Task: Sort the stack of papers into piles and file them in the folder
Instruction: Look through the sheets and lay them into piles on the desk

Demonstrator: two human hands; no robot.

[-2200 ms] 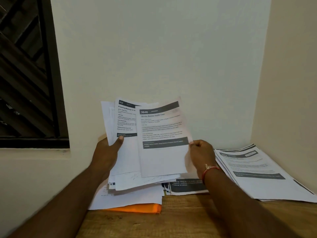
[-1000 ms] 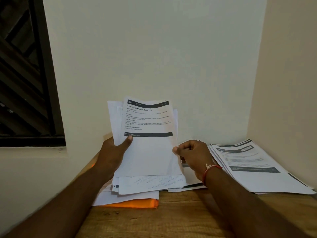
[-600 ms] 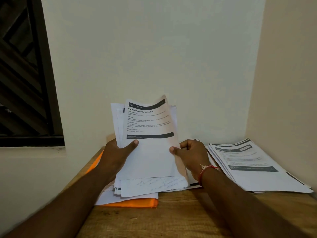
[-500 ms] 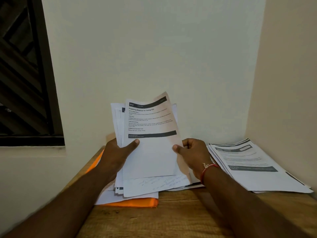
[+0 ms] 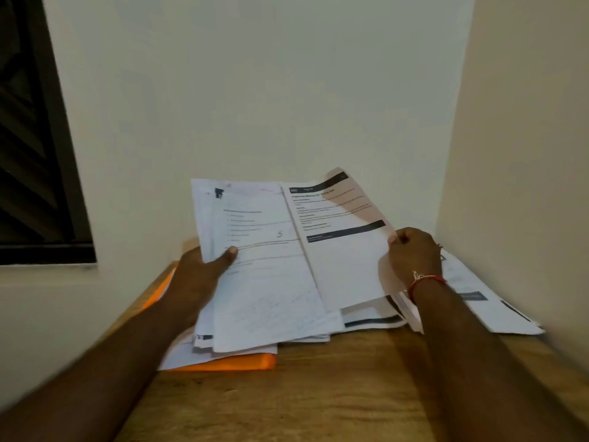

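The work looks to be at the sorting stage, with filing not yet begun. The left hand point(image 5: 204, 275) grips the stack of papers point(image 5: 264, 282) by its left edge, thumb pressed on the front page and the other fingers hidden behind, holding it tilted up above the near-left part of the wooden table point(image 5: 318, 397). The right hand point(image 5: 414, 253), with a red thread bracelet point(image 5: 427, 279) on its wrist, pinches the right edge of 1 printed sheet point(image 5: 344, 256) with dark header bars. That sheet stands to the right of the stack, its left edge touching or overlapping the handwritten top page. Below the stack, loose white pages cover the orange folder point(image 5: 242, 362), which lies flat with only its near edge and a strip on the left showing. A middle pile point(image 5: 373, 319) sits just behind the held sheet, and a right pile point(image 5: 478, 298), blurred here, lies against the right wall. I judge the sheet is bound for 1 of these 2 piles, since both show similar dark bands. The next move calls for carrying it clear of the stack and laying it square on the matching pile, while the left thumb pins the remaining pages so none slide out.
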